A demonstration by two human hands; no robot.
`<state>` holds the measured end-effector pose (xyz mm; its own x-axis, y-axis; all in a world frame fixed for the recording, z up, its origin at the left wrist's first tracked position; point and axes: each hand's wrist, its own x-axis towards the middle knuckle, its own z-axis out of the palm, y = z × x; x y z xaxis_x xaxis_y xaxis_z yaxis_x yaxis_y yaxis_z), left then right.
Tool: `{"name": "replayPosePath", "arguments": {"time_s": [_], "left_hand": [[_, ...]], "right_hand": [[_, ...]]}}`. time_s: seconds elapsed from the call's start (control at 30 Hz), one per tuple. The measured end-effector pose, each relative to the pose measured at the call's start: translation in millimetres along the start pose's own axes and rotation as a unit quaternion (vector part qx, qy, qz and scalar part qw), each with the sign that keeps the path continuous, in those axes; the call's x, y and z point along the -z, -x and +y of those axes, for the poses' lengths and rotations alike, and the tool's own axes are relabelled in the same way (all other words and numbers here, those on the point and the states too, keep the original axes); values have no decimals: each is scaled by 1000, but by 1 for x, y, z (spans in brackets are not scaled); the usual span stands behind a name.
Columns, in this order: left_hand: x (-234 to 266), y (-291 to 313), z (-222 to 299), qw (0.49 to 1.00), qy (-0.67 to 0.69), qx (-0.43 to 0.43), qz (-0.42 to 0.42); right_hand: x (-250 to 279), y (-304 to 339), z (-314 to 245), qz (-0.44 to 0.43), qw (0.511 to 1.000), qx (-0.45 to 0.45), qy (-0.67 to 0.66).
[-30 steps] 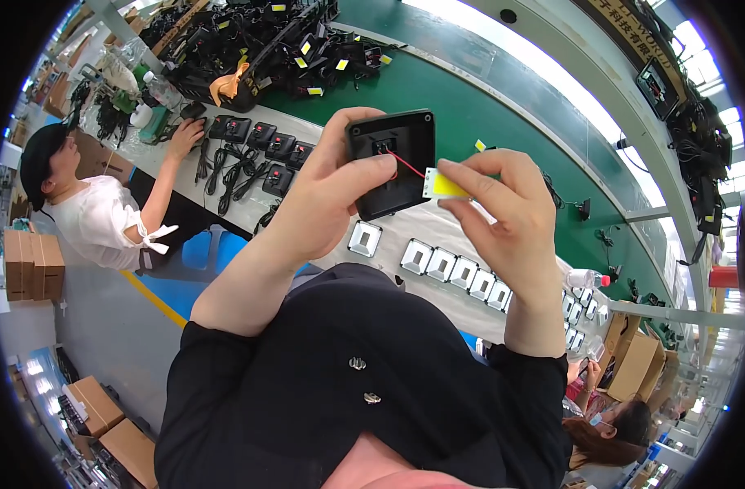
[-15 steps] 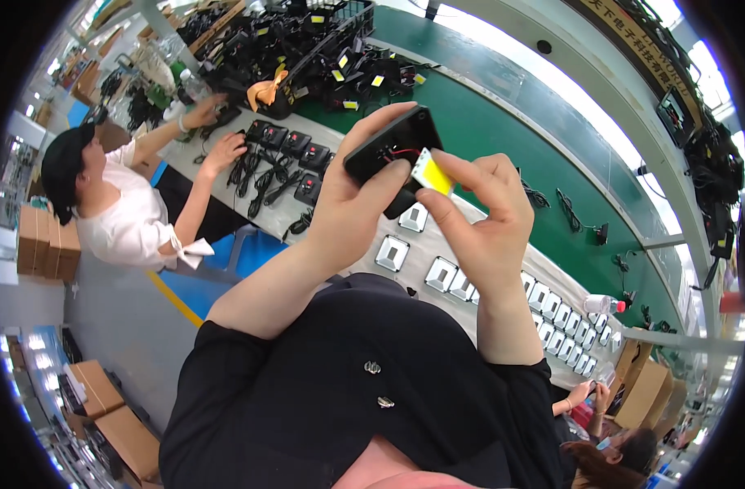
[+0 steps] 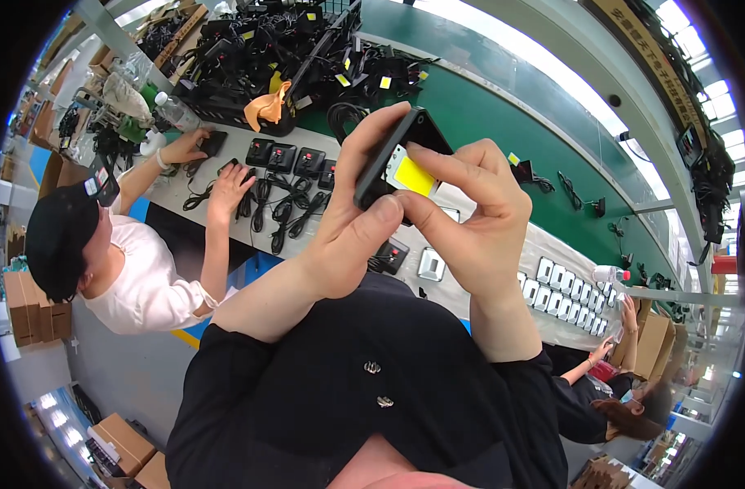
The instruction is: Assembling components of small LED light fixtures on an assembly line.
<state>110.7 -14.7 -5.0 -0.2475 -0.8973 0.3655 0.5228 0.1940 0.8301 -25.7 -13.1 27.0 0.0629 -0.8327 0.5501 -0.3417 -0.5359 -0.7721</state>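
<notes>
My left hand [image 3: 340, 232] is wrapped around a flat black lamp housing [image 3: 425, 129], tilted up in front of my chest. Between the thumb and forefinger of my right hand [image 3: 482, 216] is a yellow LED panel [image 3: 414, 176] with a pale perforated edge. The panel lies against or just inside the housing's open face; I cannot tell if it touches the bottom. My left thumb presses near the panel's lower corner. Below my hands, a white reflector frame [image 3: 431, 264] rests on the table beside a black lamp unit [image 3: 391, 255].
Rows of white reflector frames [image 3: 564, 295] and a clear bottle [image 3: 607, 274] are on the right. At left, a co-worker in white [image 3: 148, 281] handles black lamps with coiled cables [image 3: 281, 216]. A black crate [image 3: 311, 69] full of lamps stands behind. Another person [image 3: 605, 399] sits at right.
The LED panel has moved from the housing's edge onto its open face, and the red wires are now hidden. My view has shifted; the left co-worker leans further in.
</notes>
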Motion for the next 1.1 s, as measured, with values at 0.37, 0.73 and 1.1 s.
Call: {"name": "replayPosePath", "arguments": {"time_s": [0.37, 0.73, 1.1], "left_hand": [[80, -15, 23, 993, -101, -9, 52], [76, -26, 26, 991, -30, -80, 99], [74, -28, 15, 995, 70, -58, 43]], "right_hand": [[-45, -30, -16, -31, 978, -8, 208], [-56, -27, -22, -13, 993, -46, 109], [-62, -23, -15, 40, 992, 6, 116]]}}
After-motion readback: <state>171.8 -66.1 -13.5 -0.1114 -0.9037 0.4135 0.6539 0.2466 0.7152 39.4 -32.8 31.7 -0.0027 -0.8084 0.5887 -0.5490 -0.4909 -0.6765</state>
